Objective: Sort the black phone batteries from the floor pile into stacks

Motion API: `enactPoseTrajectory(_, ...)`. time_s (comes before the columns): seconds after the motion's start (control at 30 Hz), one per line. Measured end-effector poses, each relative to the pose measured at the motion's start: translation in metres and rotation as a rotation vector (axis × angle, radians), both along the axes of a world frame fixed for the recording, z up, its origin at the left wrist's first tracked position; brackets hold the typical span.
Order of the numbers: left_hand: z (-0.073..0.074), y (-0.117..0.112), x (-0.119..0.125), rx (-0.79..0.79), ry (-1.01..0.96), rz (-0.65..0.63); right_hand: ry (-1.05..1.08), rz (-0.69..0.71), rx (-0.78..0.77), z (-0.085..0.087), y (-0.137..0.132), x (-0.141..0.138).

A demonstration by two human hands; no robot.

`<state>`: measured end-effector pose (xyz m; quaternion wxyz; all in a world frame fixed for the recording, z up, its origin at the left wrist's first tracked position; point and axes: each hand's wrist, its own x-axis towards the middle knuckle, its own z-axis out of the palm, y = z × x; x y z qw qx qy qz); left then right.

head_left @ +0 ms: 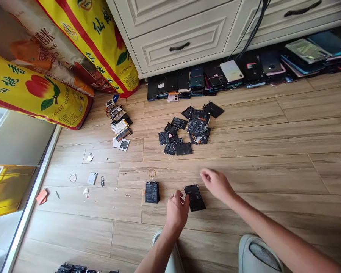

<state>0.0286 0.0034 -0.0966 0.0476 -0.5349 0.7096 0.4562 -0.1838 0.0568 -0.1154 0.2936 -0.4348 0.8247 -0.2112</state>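
Over the wooden floor, my left hand (176,212) is bent, its thumb and fingers a little apart. Its thumb is at the left edge of a black phone battery (196,199), possibly with others beneath it. My right hand (218,184) hovers up and to the right of that battery, fingers curled closed; nothing shows in them. Left of my left hand is a neat stack of black phone batteries (152,192). A yellow rubber band (152,173) lies just beyond the stack. Farther out is a loose heap of black phone batteries (197,125).
Mixed batteries (121,123) lie left of the heap. Stacked phones (197,77) line the foot of a white cabinet (184,32). Yellow bags (39,91) stand at upper left. Small scraps and a white battery (92,178) dot the floor. My slippers (258,254) are at the bottom.
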Motion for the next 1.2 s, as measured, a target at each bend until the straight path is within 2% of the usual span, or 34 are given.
enactPoseTrajectory(0.1, 0.006, -0.001, 0.007, -0.086, 0.029, -0.014, 0.071, 0.048, -0.041, -0.001, -0.056, -0.027)
enactPoseTrajectory(0.2, 0.009, 0.0, 0.011, -0.083, 0.027, -0.014, 0.105, 0.126, 0.105, 0.0, -0.106, -0.041)
enactPoseTrajectory(0.27, 0.011, 0.001, 0.011, -0.06, 0.042, -0.011, 0.126, 0.144, 0.195, 0.002, -0.125, -0.044)
enactPoseTrajectory(0.33, 0.012, 0.003, 0.012, -0.051, 0.065, -0.003, 0.147, 0.141, 0.23, 0.003, -0.131, -0.044)
enactPoseTrajectory(0.4, 0.015, 0.004, 0.013, -0.048, 0.095, 0.012, 0.16, 0.13, 0.197, 0.002, -0.126, -0.041)
enactPoseTrajectory(0.47, 0.017, 0.004, 0.016, -0.04, 0.121, 0.026, 0.117, 0.103, 0.083, -0.001, -0.114, -0.035)
enactPoseTrajectory(0.57, 0.02, 0.003, 0.017, -0.052, 0.101, 0.043, -0.095, -0.049, -0.115, -0.007, -0.094, -0.023)
enactPoseTrajectory(0.67, 0.022, -0.002, 0.015, -0.078, 0.071, 0.052, -0.241, -0.259, -0.198, -0.012, -0.077, -0.014)
enactPoseTrajectory(0.77, 0.025, -0.008, 0.008, -0.066, 0.11, 0.054, -0.343, -0.285, -0.282, -0.009, -0.063, -0.013)
enactPoseTrajectory(0.87, 0.03, -0.012, 0.002, -0.016, 0.208, 0.113, -0.514, -0.263, -0.317, 0.001, -0.049, -0.014)
enactPoseTrajectory(0.97, 0.041, -0.012, -0.002, 0.027, 0.361, 0.29, -0.648, -0.288, -0.313, 0.018, -0.036, -0.01)
enactPoseTrajectory(1.07, 0.059, -0.013, -0.008, -0.049, 0.5, 0.446, -0.788, -0.281, -0.29, 0.039, -0.027, -0.001)
enactPoseTrajectory(1.13, 0.07, -0.017, -0.013, -0.095, 0.534, 0.492, -0.892, -0.274, -0.274, 0.055, -0.022, 0.006)
enactPoseTrajectory(1.2, 0.076, -0.023, -0.016, -0.077, 0.543, 0.495, -0.993, -0.27, -0.261, 0.07, -0.018, 0.012)
